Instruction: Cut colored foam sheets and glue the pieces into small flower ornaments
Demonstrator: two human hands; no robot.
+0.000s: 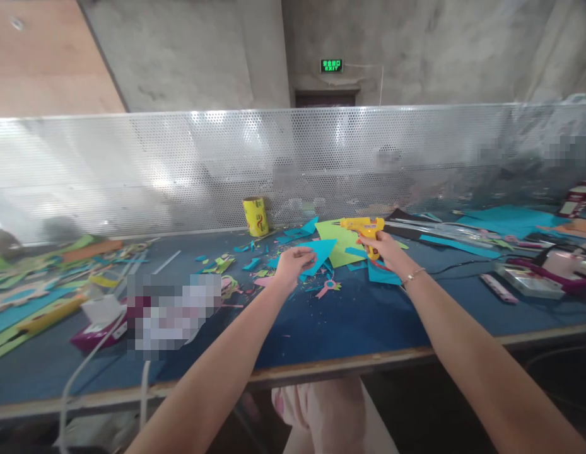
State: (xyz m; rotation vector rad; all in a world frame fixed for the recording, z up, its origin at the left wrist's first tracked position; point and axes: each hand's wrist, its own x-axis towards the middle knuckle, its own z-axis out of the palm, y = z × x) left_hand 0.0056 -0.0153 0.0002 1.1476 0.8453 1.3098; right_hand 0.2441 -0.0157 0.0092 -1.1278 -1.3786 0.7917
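Forearms (221, 369), right fingers (369, 243) gripping pointed yellow glue gun (359, 224), left fingers (302, 253) curled, hold unclear

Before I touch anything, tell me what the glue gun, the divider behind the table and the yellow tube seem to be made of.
Glue gun in the right hand: probably hard plastic, smooth and evenly bright yellow. Divider: likely perforated metal, silvery, with small holes and bright reflections. Yellow tube: printed surface; card or plastic, I cannot tell.
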